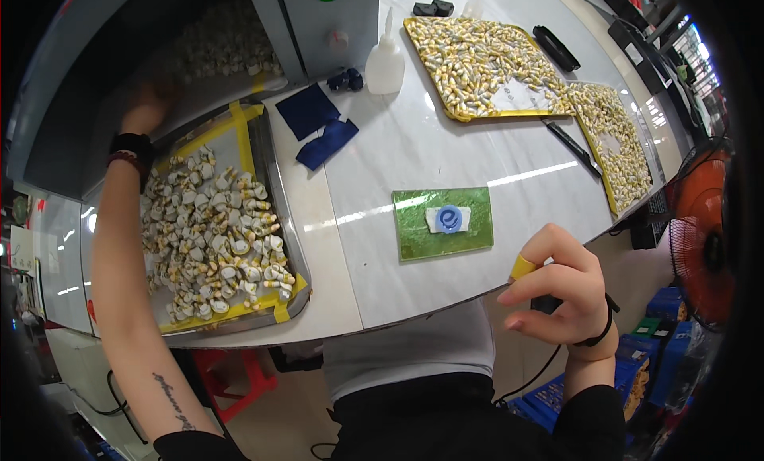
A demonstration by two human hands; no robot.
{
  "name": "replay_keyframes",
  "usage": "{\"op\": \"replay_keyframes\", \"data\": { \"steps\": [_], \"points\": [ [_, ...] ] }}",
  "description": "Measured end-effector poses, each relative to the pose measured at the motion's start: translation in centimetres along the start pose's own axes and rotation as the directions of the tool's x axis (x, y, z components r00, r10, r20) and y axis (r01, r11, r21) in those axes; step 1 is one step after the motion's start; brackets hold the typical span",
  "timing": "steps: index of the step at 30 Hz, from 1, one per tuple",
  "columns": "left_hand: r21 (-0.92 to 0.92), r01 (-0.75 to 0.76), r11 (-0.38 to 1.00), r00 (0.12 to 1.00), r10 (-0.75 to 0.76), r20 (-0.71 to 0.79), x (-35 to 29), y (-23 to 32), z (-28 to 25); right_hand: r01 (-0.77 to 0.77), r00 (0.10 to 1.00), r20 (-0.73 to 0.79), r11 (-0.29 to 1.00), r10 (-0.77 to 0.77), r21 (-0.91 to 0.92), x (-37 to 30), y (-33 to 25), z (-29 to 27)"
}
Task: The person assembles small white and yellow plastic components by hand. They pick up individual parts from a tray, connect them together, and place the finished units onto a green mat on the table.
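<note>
My left hand [153,96] reaches into a dark grey box [87,87], beside a heap of small white pieces [231,43]; its fingers are lost in shadow. Below that wrist lies a metal tray [298,258] edged with yellow tape, full of small white-and-yellow pieces [215,230]. My right hand [561,290] hovers off the table's front edge, fingers loosely curled and apart, nothing visible in them. Yellow tape wraps one of its fingers. Nearest to it on the table is a green slab [410,242] with a white patch and a round blue piece [449,219] on top.
Two yellow-edged trays [509,113] [606,192] of small yellow-and-white pieces stand at the back right, with a black knife-like tool [573,148] between. A white squeeze bottle [386,67] and dark blue cloths [309,111] sit near the box. An orange fan [700,230] stands at right.
</note>
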State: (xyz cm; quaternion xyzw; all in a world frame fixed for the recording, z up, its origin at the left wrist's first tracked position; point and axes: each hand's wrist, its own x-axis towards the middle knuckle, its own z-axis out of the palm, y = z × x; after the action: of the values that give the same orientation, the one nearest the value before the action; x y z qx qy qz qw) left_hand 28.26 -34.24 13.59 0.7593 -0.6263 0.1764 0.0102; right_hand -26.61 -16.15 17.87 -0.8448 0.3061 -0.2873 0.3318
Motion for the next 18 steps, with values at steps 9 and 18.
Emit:
{"op": "replay_keyframes", "data": {
  "steps": [9,18],
  "points": [
    [0.042,0.005,0.999,0.988,-0.011,0.152,3.3,-1.3,2.9,-0.068,0.99,-0.134,0.974,0.039,-0.215,1.3,2.4,-3.2],
    [-0.326,-0.045,0.944,0.997,0.063,0.045,0.6,-3.7,0.2,-0.014,1.0,-0.027,0.812,-0.003,-0.583,11.9,14.6,-8.2]
  ]
}}
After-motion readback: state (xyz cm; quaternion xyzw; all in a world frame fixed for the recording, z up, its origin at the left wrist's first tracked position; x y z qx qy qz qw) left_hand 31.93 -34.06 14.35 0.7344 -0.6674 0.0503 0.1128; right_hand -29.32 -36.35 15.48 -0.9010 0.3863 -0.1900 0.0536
